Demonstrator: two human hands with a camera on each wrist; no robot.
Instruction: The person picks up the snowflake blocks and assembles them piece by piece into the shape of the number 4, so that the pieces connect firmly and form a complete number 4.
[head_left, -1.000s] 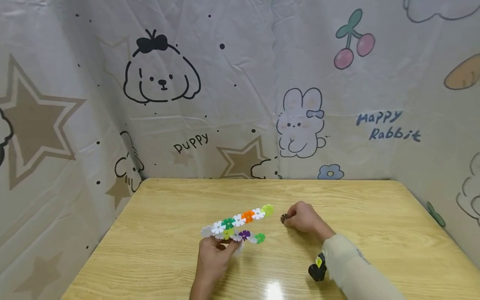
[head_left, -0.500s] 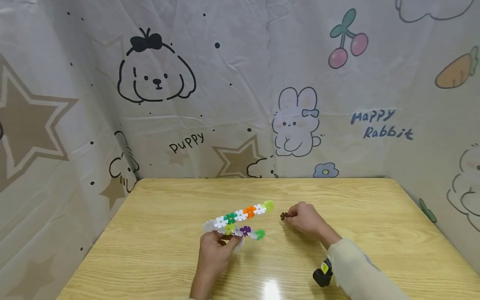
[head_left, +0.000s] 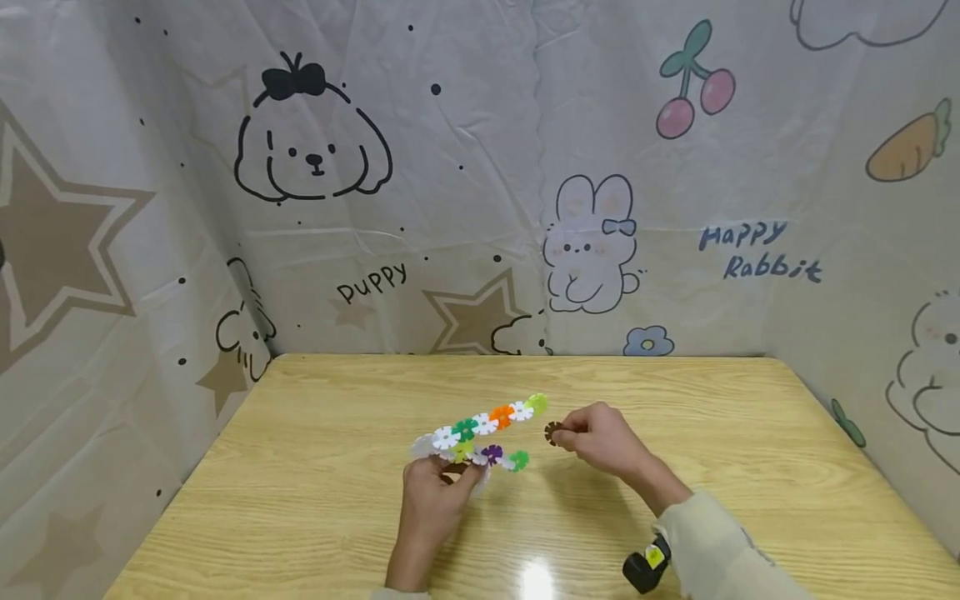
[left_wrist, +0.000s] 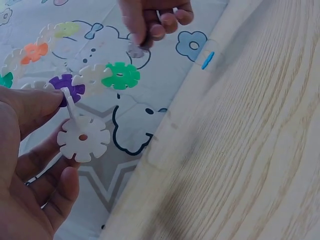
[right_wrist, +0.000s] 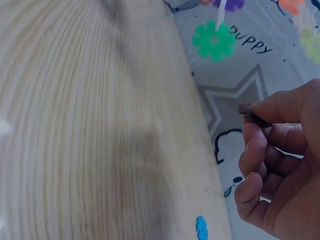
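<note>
My left hand [head_left: 437, 500] pinches a chain of interlocking snowflake discs between thumb and fingers, held up over the table. The chain has two rows: the upper one runs white, green, white, orange [head_left: 501, 417], white and yellow-green [head_left: 536, 404]. Its lower row includes a purple disc [left_wrist: 67, 89] and ends in a green disc [left_wrist: 121, 76]. A white disc [left_wrist: 84, 139] hangs below the left thumb in the left wrist view. To the right, my right hand [head_left: 603, 437] pinches a single brown snowflake disc [head_left: 553, 433] by its edge, a short gap from the chain's ends.
The wood-grain table [head_left: 300, 500] reaches back to a printed cloth [head_left: 465, 208], which also hangs at both sides. A blue piece [right_wrist: 201, 227] shows near the table edge in both wrist views. Beside the right sleeve is a black object [head_left: 645, 568] with a yellow sticker.
My right hand has moved a little left with the brown disc, nearer the chain. The left hand has raised the chain slightly. The head view has shifted slightly to the right.
</note>
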